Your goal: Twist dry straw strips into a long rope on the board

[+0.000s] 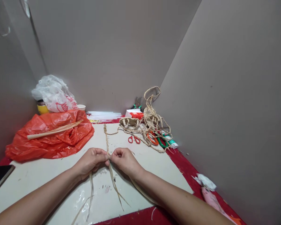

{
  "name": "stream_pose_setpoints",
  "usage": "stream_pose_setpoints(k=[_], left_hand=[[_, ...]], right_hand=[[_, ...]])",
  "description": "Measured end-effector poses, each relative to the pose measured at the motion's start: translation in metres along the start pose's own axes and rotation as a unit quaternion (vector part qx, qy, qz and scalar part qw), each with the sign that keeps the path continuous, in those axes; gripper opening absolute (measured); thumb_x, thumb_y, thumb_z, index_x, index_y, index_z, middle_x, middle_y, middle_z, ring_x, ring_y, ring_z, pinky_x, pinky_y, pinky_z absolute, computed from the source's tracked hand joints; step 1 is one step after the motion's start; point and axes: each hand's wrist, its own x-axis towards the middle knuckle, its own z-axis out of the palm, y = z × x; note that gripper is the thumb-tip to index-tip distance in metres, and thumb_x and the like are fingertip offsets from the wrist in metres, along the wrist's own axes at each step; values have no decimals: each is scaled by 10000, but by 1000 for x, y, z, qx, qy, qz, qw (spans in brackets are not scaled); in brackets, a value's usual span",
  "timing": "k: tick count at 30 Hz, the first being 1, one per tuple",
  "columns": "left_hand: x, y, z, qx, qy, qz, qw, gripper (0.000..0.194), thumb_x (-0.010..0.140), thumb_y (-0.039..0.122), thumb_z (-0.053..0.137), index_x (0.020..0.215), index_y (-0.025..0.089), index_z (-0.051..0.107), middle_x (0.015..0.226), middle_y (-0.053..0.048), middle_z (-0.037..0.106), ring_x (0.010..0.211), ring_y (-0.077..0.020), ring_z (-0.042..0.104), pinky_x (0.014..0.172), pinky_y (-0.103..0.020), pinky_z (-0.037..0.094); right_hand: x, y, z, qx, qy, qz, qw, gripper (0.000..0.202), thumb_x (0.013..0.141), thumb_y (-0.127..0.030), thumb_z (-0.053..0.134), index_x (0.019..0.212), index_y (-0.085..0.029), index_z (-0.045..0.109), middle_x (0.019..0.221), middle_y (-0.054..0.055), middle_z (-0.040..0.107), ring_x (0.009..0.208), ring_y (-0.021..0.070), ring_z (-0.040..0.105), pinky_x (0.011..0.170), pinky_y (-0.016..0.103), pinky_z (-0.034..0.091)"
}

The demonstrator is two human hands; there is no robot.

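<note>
A thin braided straw cord [107, 140] runs down the middle of the white board [159, 175], its far end knotted. At its near end my left hand [95, 159] pinches the fibre strands between thumb and fingers. Close beside it, my right hand [124, 158] is closed in a pinch on the strands too, fingertips almost touching the left ones. Loose straw strands [112, 178] hang from the braid toward me. Others trail below my left hand, and one passes under my right forearm.
On the left lies a red plastic bag [51, 147] with a straw bundle [56, 129] on it. A tangled heap of straw cord [152, 115] stands back right, near red scissors [134, 139] and a tube [173, 143]. A phone [0, 178] rests at the left edge.
</note>
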Motion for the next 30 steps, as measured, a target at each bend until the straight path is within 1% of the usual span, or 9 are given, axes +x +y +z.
stream_pose_setpoints(k=[3,7,11,15,17,22,26,28,30], left_hand=[[2,-3,1,8,9,5,1000,244,689,356,652,738,121,606,600,6,618,351,-18,232,359,-214,108],[4,-7,3,9,31,12,999,225,714,353,623,711,132,580,559,20,603,334,-21,225,347,-208,113],[3,-7,6,10,60,10,998,212,712,341,628,744,138,574,548,25,606,332,-25,242,345,-198,116],[2,-6,10,-3,73,26,997,185,692,301,650,706,135,570,565,8,625,406,-45,410,392,-174,222],[1,-7,11,-6,82,42,996,172,688,283,654,682,131,573,576,-1,633,453,-59,465,420,-169,257],[-1,-6,14,-11,106,53,993,166,687,289,653,698,138,584,470,28,574,385,-49,403,403,-171,226],[-3,-7,15,-32,76,35,996,191,724,333,615,741,146,577,418,22,547,352,-67,397,375,-180,185],[-3,-8,14,-30,65,23,997,214,735,357,604,756,146,577,406,27,528,336,-64,368,361,-185,156],[-3,-10,14,-26,66,18,997,229,733,369,612,761,144,581,397,49,490,324,-49,314,353,-184,136]], right_hand=[[0,-1,-1,46,-15,24,999,137,651,-203,555,541,-165,484,433,-66,423,395,48,300,395,188,204],[-1,-2,-4,89,-52,45,994,177,676,-244,574,550,-172,474,385,-83,399,326,38,284,340,181,179],[-2,-3,-11,121,-116,103,980,199,687,-293,610,573,-160,513,438,-57,494,304,46,369,297,171,247],[-5,-4,-16,166,-156,141,963,148,661,-244,628,590,-128,567,472,-27,544,332,56,452,298,155,318],[-7,-6,-14,190,-151,149,959,136,659,-238,629,617,-117,584,470,-21,551,334,62,470,298,152,334],[-13,-15,3,194,-106,144,965,157,685,-239,602,602,-138,515,485,2,585,347,93,519,309,165,365],[-16,-11,18,146,-62,128,979,169,733,-248,548,604,-150,501,491,3,580,371,107,539,344,182,392],[-16,-5,23,106,-41,100,988,212,757,-280,527,587,-161,486,496,4,574,376,112,534,366,200,400],[-16,2,25,39,-19,54,998,249,777,-298,502,567,-165,485,500,11,570,387,113,529,385,203,384]])
